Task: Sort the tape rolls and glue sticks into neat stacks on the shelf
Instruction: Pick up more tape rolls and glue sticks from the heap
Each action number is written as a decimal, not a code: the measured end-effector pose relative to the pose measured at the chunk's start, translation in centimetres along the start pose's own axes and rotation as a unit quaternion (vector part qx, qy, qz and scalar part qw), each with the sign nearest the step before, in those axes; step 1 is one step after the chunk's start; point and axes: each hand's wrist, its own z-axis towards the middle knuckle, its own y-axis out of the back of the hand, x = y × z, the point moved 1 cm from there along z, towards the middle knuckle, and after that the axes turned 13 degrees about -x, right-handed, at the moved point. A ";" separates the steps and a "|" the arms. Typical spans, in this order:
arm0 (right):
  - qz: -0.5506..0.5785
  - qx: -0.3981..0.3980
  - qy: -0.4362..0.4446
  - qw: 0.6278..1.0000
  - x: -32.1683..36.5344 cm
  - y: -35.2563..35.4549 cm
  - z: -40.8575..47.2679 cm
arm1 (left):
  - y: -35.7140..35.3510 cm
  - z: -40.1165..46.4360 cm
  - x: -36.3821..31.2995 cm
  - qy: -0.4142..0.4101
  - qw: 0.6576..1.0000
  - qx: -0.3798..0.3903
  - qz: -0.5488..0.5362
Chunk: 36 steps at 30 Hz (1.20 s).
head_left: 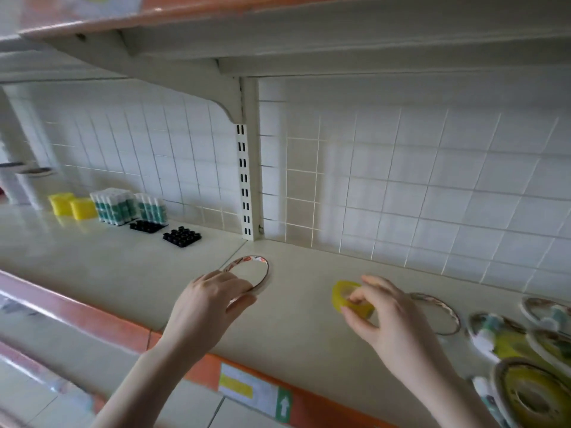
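My left hand (213,304) grips the near edge of a thin, wide tape ring (259,267) lying on the cream shelf (302,329). My right hand (383,316) pinches a small yellow tape roll (341,293) tilted just above the shelf. Another thin tape ring (445,313) lies flat right behind that hand. A jumble of tape rolls and glue sticks (522,359) crowds the shelf's right end. At the far left, packs of green-and-white glue sticks (119,206) stand upright against the tiled wall.
Two yellow blocks (74,205) and two black trays (182,236) sit near the glue stick packs. An upper shelf (216,32) overhangs closely. A slotted metal upright (245,180) splits the back wall. An orange strip (247,378) runs along the shelf's front edge.
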 end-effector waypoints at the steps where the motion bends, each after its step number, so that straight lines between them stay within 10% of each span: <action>1: 0.011 -0.004 0.000 1.000 1.1 -1.2 0.1 | 0.7 -0.2 1.4 0.002 1.000 -0.003 0.007; 19: 0.041 0.020 -0.027 0.999 27.6 -26.3 4.7 | 15.8 -2.8 34.0 -0.020 0.998 -0.018 0.053; 36: 0.071 0.038 0.009 0.997 38.3 -45.4 17.0 | 15.0 0.8 57.1 -0.018 0.996 -0.034 0.079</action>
